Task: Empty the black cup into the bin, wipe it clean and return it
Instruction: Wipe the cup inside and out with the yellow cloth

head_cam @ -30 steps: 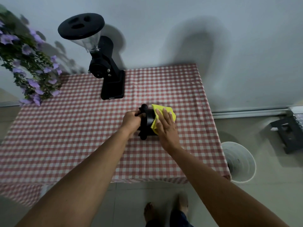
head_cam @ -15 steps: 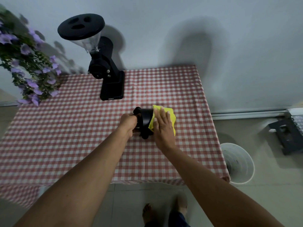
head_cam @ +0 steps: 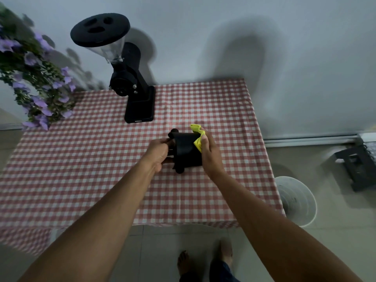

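The black cup (head_cam: 186, 151) lies on its side in the air just above the checked tablecloth (head_cam: 81, 169), its mouth turned right. My left hand (head_cam: 157, 152) grips its base end. My right hand (head_cam: 209, 153) is closed on a bunched yellow cloth (head_cam: 197, 137) pressed at the cup's mouth, which the hand hides. The white bin (head_cam: 296, 200) stands on the floor past the table's right edge.
A black coffee grinder (head_cam: 132, 92) with a clear hopper stands at the back of the table. Purple flowers (head_cam: 34, 82) hang over the back left corner. A dark rack (head_cam: 358, 165) sits on the floor at far right. My bare feet (head_cam: 203, 259) are below the table's front edge.
The cloth was spread flat under my right hand over the cup's mouth; now it is bunched in my fingers. The cup has turned in my left hand.
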Demonstrator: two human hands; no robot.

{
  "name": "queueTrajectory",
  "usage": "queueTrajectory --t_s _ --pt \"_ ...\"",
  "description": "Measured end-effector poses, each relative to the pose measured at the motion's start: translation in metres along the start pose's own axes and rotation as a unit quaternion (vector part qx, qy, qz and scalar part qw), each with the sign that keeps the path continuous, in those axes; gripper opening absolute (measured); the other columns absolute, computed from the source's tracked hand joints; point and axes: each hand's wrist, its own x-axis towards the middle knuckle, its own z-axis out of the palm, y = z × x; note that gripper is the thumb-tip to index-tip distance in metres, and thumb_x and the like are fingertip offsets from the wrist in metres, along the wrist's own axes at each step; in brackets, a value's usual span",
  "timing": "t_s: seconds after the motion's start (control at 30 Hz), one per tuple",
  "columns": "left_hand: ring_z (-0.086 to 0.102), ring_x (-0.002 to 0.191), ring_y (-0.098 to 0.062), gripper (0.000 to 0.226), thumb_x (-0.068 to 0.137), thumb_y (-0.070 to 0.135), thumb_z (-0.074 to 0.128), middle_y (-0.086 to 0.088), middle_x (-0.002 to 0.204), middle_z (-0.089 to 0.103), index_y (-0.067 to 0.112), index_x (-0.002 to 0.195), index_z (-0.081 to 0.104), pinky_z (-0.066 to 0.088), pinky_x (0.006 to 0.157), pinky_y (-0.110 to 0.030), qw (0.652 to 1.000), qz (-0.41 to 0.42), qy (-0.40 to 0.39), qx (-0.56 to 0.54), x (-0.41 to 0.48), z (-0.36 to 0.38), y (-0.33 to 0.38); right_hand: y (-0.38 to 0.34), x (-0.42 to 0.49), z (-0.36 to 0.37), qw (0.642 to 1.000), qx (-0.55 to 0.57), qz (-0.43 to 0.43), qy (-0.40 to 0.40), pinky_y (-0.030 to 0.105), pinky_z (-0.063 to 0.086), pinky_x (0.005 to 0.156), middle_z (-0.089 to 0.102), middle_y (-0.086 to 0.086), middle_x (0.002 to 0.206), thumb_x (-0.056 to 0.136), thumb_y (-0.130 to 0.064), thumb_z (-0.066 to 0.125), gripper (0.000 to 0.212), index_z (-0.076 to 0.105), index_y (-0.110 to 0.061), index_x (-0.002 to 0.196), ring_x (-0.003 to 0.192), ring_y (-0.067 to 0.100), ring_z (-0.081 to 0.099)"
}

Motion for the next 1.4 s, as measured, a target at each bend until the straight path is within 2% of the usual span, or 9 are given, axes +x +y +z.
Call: queueTrajectory --t_s 0.23,0.33,0.5,0.7,0.8,0.93,1.07,1.2,1.4 --pt "0.069 0.086 -0.027 0.019 0.102 0.009 0.05 -0.014 0.1 0.072 0.004 0.109 0.067 0.059 0.061 -0.038 0.988 -0.09 0.079 -0.097 0.004 0.013 -0.001 -0.016 0.01 0.002 0.99 -0.079 0.063 0.101 0.021 0.041 0.056 0.058 -0.007 0.079 0.106 -0.033 0.029 0.036 0.059 -0.014 0.112 0.071 0.008 0.056" --pt "0.072 0.095 -0.032 0.025 0.099 0.009 0.056 -0.017 0.109 0.072 0.004 0.122 0.065 0.064 0.075 -0.047 0.971 -0.114 0.136 -0.162 0.011 0.01 0.005 -0.007 0.004 -0.004 0.986 -0.123 0.07 0.087 0.02 0.035 0.052 0.053 -0.008 0.074 0.106 -0.029 0.03 0.034 0.059 -0.01 0.11 0.063 0.006 0.049" --pt "0.067 0.103 -0.032 0.036 0.088 0.019 0.078 -0.008 0.105 0.065 0.005 0.118 0.064 0.06 0.091 -0.051 0.968 -0.079 0.174 -0.161 0.013 0.013 0.016 -0.009 -0.005 -0.004 0.986 -0.026 0.006 0.162 0.024 0.043 0.06 0.055 -0.008 0.076 0.105 -0.032 0.033 0.03 0.058 -0.017 0.1 0.069 0.007 0.052" --pt "0.071 0.096 -0.029 0.028 0.087 0.015 0.077 -0.011 0.109 0.074 0.007 0.114 0.071 0.061 0.084 -0.042 0.976 -0.036 0.168 -0.13 0.002 0.037 0.004 -0.015 0.001 0.015 0.994 -0.099 -0.03 -0.022 0.029 0.05 0.098 0.057 -0.007 0.137 0.105 -0.028 0.035 0.043 0.038 -0.032 0.147 0.122 0.009 0.055" --pt "0.066 0.093 -0.026 0.032 0.088 0.013 0.076 -0.008 0.108 0.07 0.007 0.12 0.07 0.06 0.079 -0.041 0.984 -0.015 0.141 -0.111 -0.003 0.044 0.001 -0.01 0.009 0.009 0.987 -0.159 0.033 -0.003 0.024 0.052 0.079 0.062 0.006 0.131 0.103 -0.017 0.038 0.049 0.031 -0.028 0.151 0.111 0.02 0.062" --pt "0.071 0.079 -0.013 0.026 0.088 0.025 0.077 0.0 0.107 0.076 0.012 0.111 0.074 0.062 0.068 -0.035 0.989 0.069 0.116 0.055 -0.007 0.033 -0.005 -0.004 0.008 -0.005 0.976 -0.201 0.033 0.07 0.014 0.035 0.048 0.065 -0.005 0.083 0.097 -0.012 0.043 0.03 0.063 -0.02 0.118 0.068 0.009 0.058" --pt "0.066 0.089 -0.012 0.031 0.083 0.042 0.078 0.007 0.109 0.067 0.025 0.104 0.064 0.045 0.061 -0.025 0.928 0.168 0.188 0.273 -0.008 0.014 -0.015 0.005 0.008 -0.012 0.974 -0.184 0.045 0.126 0.015 0.036 0.044 0.058 -0.001 0.066 0.096 -0.01 0.045 0.021 0.062 -0.015 0.084 0.055 0.009 0.049" --pt "0.057 0.128 -0.021 0.058 0.092 0.028 0.07 0.001 0.15 0.051 0.035 0.146 0.049 0.053 0.091 -0.031 0.964 0.133 0.019 0.229 0.005 0.007 -0.017 0.013 0.008 -0.017 0.979 -0.143 0.061 0.136 0.018 0.038 0.045 0.056 0.001 0.064 0.094 -0.008 0.048 0.021 0.063 -0.009 0.08 0.054 0.01 0.048" --pt "0.045 0.143 -0.014 0.057 0.095 -0.003 0.055 0.006 0.154 0.051 0.026 0.144 0.056 0.041 0.108 -0.021 0.961 0.149 -0.067 0.223 0.013 0.004 -0.011 0.004 0.011 -0.022 0.98 -0.181 0.031 0.073 0.011 0.033 0.038 0.056 -0.003 0.061 0.093 -0.005 0.047 0.027 0.065 -0.018 0.078 0.053 0.01 0.048"
